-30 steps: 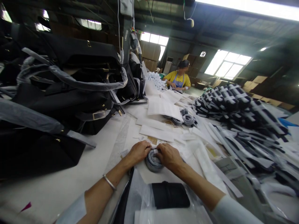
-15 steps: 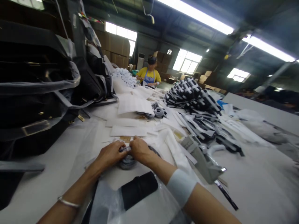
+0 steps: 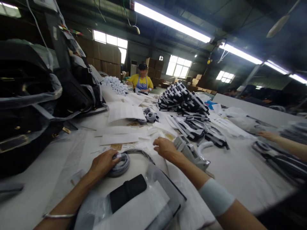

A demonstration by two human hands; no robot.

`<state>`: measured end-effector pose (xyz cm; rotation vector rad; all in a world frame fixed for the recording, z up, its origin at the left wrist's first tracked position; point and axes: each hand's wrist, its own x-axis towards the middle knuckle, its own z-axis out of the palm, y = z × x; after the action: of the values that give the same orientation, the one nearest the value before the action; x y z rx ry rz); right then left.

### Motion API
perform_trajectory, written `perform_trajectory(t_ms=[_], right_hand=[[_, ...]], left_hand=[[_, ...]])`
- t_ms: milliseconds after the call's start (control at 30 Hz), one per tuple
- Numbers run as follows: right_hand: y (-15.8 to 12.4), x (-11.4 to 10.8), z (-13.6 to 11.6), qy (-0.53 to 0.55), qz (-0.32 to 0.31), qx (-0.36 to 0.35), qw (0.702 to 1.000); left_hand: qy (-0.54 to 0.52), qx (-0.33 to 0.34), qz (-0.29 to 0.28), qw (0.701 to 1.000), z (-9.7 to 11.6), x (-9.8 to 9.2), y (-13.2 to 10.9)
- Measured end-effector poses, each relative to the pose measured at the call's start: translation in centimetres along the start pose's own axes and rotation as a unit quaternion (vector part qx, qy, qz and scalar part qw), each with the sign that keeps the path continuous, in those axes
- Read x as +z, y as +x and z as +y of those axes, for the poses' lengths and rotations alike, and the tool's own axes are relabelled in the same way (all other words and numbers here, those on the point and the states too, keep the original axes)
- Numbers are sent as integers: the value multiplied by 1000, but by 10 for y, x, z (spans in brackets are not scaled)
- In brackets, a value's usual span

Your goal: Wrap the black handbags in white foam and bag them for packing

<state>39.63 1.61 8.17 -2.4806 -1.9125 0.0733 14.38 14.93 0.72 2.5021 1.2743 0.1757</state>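
Observation:
My left hand grips the left side of a coil of grey cord lying on the white table. From the coil a loose length of the cord arches to the right. My right hand is held above the table, away from the coil, with its fingers apart and nothing in them. Just right of it stands a grey tape dispenser. In front of me, a black rolled piece with a band lies on clear plastic and a white sheet.
Black bags stand along the left. White foam sheets and more grey coils lie ahead, beside a heap of black-and-white straps. A person in yellow works at the far end. Another person's hand reaches in at right.
My right hand has left the coil and moved right, towards the tape dispenser. My left hand stays on the coil. The view has turned right, and another person's arm now shows at the right.

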Motion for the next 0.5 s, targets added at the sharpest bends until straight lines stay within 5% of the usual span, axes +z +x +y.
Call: perform_trajectory(t_ms=[200, 367, 500], right_hand=[[-75, 20, 91, -96, 30, -7, 995], [-88, 56, 117, -175, 136, -86, 971], [-80, 45, 125, -136, 138, -66, 979]], left_hand=[[-4, -3, -1, 1000, 1, 0, 1], [-3, -1, -2, 1000, 0, -1, 2], [-11, 1, 2, 1000, -3, 2, 3]])
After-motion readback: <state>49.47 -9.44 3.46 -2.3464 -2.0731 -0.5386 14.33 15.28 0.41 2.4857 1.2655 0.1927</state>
